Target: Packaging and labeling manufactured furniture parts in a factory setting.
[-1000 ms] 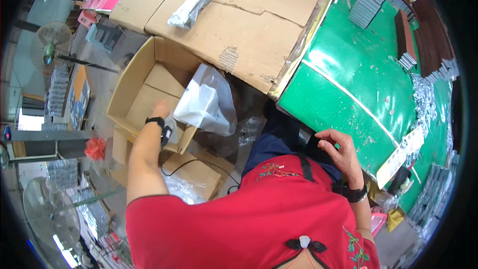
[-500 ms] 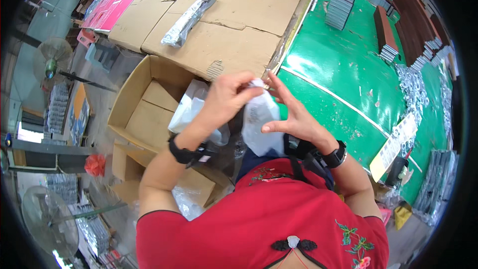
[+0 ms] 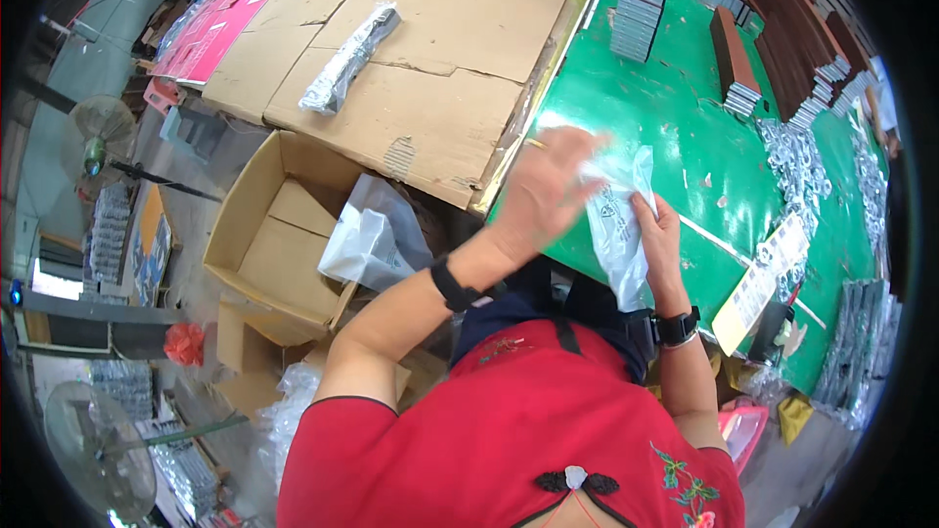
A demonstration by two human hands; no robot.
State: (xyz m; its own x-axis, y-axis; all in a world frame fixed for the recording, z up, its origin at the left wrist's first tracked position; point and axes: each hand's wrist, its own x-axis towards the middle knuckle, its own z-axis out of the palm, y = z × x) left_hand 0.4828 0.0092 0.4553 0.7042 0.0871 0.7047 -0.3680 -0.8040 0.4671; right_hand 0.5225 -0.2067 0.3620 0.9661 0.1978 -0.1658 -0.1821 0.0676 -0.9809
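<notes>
A translucent plastic bag (image 3: 618, 225) hangs over the near edge of the green table, pinched at its right side by my right hand (image 3: 662, 240). Close to the bag's upper left is my left hand (image 3: 553, 186), smeared by motion, so I cannot tell how its fingers stand or whether they touch the plastic. Below and left of that hand, another translucent bag (image 3: 372, 235) lies over the rim of an open cardboard box (image 3: 256, 252). On the cardboard-covered table lies a long dark piece in clear plastic wrap (image 3: 350, 59).
Stacks of brown-topped pieces (image 3: 641, 10) stand on the green table (image 3: 577, 108). To the right are a pile of small metal parts (image 3: 787, 171), a printed sheet (image 3: 758, 284) and wrapped bundles (image 3: 849, 342). Fans (image 3: 98, 142) stand at the left, beyond the box.
Both hands and the plastic bag have moved right, over the green table. My hands have come apart, and my right hand now grips the bag's side. The view has shifted slightly.
</notes>
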